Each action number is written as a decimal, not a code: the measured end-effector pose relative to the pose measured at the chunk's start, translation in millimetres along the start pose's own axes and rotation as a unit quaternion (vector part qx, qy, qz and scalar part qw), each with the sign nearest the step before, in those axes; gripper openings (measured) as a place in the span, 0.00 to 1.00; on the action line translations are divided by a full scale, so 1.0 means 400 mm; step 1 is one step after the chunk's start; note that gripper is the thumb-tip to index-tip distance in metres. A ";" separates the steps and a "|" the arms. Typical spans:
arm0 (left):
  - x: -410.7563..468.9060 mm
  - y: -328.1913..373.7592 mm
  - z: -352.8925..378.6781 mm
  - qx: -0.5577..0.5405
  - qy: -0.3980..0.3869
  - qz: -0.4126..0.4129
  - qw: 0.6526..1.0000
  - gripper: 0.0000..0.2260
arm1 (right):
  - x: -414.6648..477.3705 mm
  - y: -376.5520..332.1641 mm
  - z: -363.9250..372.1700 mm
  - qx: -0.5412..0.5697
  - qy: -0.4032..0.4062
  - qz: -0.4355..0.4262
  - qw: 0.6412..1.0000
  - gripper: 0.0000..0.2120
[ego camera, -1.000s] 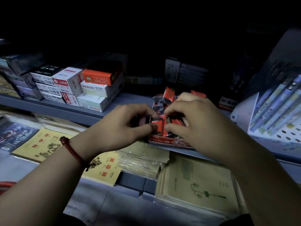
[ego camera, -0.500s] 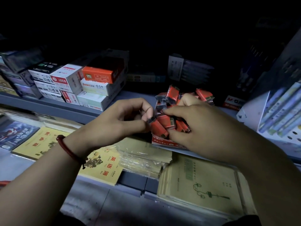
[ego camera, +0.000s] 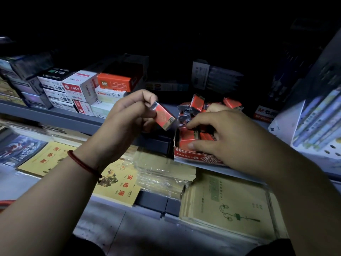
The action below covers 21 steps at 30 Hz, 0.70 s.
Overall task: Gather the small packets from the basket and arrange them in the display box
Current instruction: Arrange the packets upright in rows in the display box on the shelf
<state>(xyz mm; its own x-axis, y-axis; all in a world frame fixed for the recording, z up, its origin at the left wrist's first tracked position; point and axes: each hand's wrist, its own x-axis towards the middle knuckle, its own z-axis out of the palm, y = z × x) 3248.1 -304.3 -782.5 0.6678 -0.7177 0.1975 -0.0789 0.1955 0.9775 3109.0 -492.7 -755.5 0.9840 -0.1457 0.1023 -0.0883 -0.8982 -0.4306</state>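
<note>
At the far left, stacked cartons (ego camera: 77,89) sat on the grey shelf (ego camera: 55,117), with yellow exercise books (ego camera: 118,182) laid flat on the level below. The basket could not be made out.

The left hand (ego camera: 125,117) was raised in front of the shelf, just left of the display box (ego camera: 193,157). Its thumb and fingertips pinched one red packet (ego camera: 164,116) by its dark upper end, and the packet hung tilted with its "2B" end pointing down towards the box.

The box stood at the shelf's front edge. Some packets (ego camera: 186,139) were lined up in it and others lay heaped at the back. The right hand (ego camera: 230,137) was bent over the front rows, forefinger reaching across them and thumb against the nearest ones. Whether it gripped a packet or only steadied the row could not be told.

Further right, a tilted rack of pens (ego camera: 317,122) leaned beside the box.

The packet looked light, stiff and boxy, with a glossy wrap that was probably slick. A pinch across its two broad faces near one end should have held it and left the other end free to slot into a row.
</note>
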 end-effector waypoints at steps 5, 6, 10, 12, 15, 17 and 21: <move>0.001 0.000 0.002 0.002 0.049 -0.005 0.999 0.04 | 0.005 0.014 0.007 0.015 0.041 -0.015 0.999 0.09; 0.002 0.000 0.001 -0.001 0.057 -0.006 0.998 0.05 | 0.003 0.017 0.001 0.022 0.031 -0.018 0.999 0.08; 0.007 -0.004 -0.003 -0.008 0.061 -0.008 0.998 0.06 | -0.008 0.028 -0.031 0.037 -0.054 -0.021 0.998 0.15; 0.010 -0.006 0.000 -0.007 0.053 -0.010 0.999 0.07 | -0.010 0.027 -0.043 0.032 -0.105 -0.011 0.994 0.19; 0.013 -0.009 0.010 -0.008 0.039 -0.012 0.999 0.05 | -0.005 0.019 -0.051 0.025 -0.135 0.003 0.990 0.21; 0.013 -0.012 0.017 -0.009 0.025 -0.015 1.000 0.05 | 0.003 0.016 -0.045 0.009 -0.122 0.001 0.992 0.23; 0.011 -0.022 0.023 0.020 -0.012 -0.010 1.000 0.04 | 0.007 0.004 -0.015 -0.033 -0.054 -0.022 0.998 0.20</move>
<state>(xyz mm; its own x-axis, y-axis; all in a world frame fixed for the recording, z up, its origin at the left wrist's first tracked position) 3244.9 -315.3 -789.4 0.6514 -0.7371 0.1797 -0.0960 0.1549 0.9833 3110.7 -497.1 -750.7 0.9978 -0.0630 0.0219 -0.0505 -0.9286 -0.3676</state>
